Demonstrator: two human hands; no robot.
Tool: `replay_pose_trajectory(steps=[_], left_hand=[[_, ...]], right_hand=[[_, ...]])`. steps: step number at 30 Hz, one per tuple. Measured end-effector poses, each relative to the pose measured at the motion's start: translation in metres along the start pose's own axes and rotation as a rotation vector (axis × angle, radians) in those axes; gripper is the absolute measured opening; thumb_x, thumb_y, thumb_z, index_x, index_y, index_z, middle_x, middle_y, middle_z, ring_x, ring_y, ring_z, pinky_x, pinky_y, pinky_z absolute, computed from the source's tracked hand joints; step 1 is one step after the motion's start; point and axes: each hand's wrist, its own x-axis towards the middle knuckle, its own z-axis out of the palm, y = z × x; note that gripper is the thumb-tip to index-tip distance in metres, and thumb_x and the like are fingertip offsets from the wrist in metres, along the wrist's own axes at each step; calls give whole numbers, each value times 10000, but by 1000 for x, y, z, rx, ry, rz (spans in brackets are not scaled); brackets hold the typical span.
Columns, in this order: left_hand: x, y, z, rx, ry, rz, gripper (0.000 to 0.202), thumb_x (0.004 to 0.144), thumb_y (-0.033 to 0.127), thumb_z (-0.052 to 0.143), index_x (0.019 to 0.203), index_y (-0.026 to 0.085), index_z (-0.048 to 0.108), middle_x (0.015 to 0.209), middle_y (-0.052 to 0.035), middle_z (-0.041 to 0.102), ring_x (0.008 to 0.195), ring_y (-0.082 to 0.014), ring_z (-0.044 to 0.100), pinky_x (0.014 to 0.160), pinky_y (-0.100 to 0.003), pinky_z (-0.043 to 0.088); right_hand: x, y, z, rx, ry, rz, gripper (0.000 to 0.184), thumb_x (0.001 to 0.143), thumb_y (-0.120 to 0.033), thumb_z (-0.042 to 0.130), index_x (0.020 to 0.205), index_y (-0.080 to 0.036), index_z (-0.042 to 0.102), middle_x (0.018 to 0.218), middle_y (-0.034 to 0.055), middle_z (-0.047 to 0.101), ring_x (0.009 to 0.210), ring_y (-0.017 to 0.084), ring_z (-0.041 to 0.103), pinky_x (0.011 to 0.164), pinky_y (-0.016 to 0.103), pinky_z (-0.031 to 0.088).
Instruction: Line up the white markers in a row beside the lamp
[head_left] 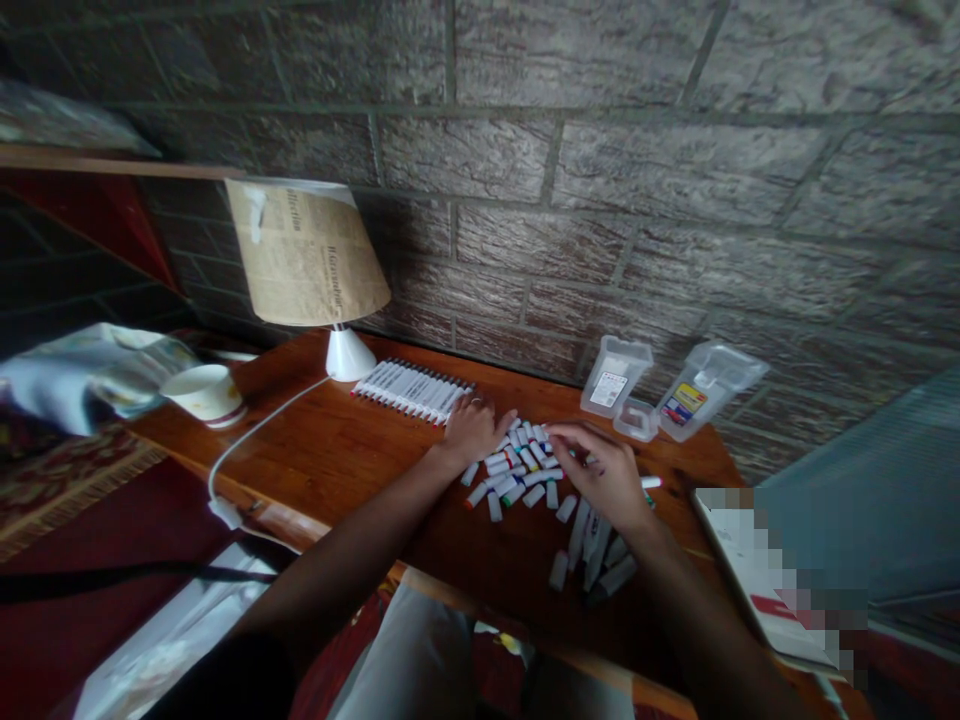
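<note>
A row of white markers (412,388) lies side by side at the back of the wooden table. My left hand (472,430) rests at the row's right end, fingers stretched out and thumb apart. To its right is a loose heap of white marker caps (517,465) with coloured bands. Over the heap's right edge, my right hand (596,470) has its fingers bent together; what is between the fingertips, if anything, is hidden. Several loose grey-white markers (596,540) lie under and in front of my right wrist. A white marker end (651,482) shows just right of that hand.
A lamp (349,355) with a printed shade stands at the back left, its cord crossing the tabletop. A paper cup (206,392) sits near the left edge. Two clear plastic boxes (616,375) (705,390) stand at the back right, by the brick wall. A book (750,570) lies at right.
</note>
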Motion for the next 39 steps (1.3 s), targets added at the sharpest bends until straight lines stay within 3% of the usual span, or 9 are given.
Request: replay_pose_trajectory(steps=[4, 9, 16, 23, 28, 33, 39], left_hand=[[1, -3, 5, 3, -35, 28, 643, 994, 527, 350, 1293, 14, 597, 1404, -269, 552, 1417, -369, 395, 1161, -481, 272], [0, -3, 7, 67, -67, -60, 799, 990, 588, 295, 1341, -90, 532, 1479, -348, 430, 1465, -421, 302, 1191, -507, 210], [0, -4, 15, -5, -76, 49, 760, 992, 593, 268, 1395, -3, 514, 1512, -280, 436, 1501, -369, 258, 1207, -481, 182], [1, -6, 13, 13, -94, -22, 814, 992, 600, 251, 1405, -62, 481, 1534, -315, 379, 1511, -400, 206, 1212, -510, 146], [-2, -1, 12, -34, -173, 55, 823, 993, 611, 210, 1442, -37, 445, 1564, -291, 344, 1525, -358, 193, 1210, -464, 168], [-2, -3, 15, -42, -225, 25, 842, 986, 635, 186, 1461, -15, 432, 1566, -282, 347, 1527, -349, 191, 1209, -459, 161], [4, -11, 17, -9, -212, 25, 844, 992, 635, 131, 1465, 2, 429, 1569, -266, 353, 1524, -344, 205, 1210, -495, 168]], right_hand=[[1, 0, 1, -18, 12, 4, 166, 935, -201, 593, 1044, -249, 708, 972, 29, 766, 847, 185, 734, 791, 299, 594], [1, 1, 1, -25, 20, 4, 156, 927, -201, 598, 1020, -243, 716, 947, 28, 771, 817, 183, 739, 779, 297, 603], [1, 2, 1, -38, 25, 20, 145, 928, -228, 601, 1004, -247, 723, 917, 23, 779, 779, 184, 744, 771, 302, 614], [-1, 4, 2, -32, 23, 45, 146, 930, -231, 605, 1018, -244, 720, 910, 20, 776, 754, 175, 737, 740, 288, 609], [0, 2, 0, -42, 15, 42, 140, 925, -231, 608, 1003, -245, 724, 922, 23, 780, 760, 181, 738, 744, 294, 609], [1, 2, 0, -39, 26, 51, 143, 927, -229, 605, 998, -233, 729, 901, 26, 779, 740, 178, 737, 745, 289, 604], [0, 2, 0, -32, 18, 69, 155, 925, -223, 605, 1010, -226, 734, 893, 23, 778, 735, 164, 731, 725, 267, 589]])
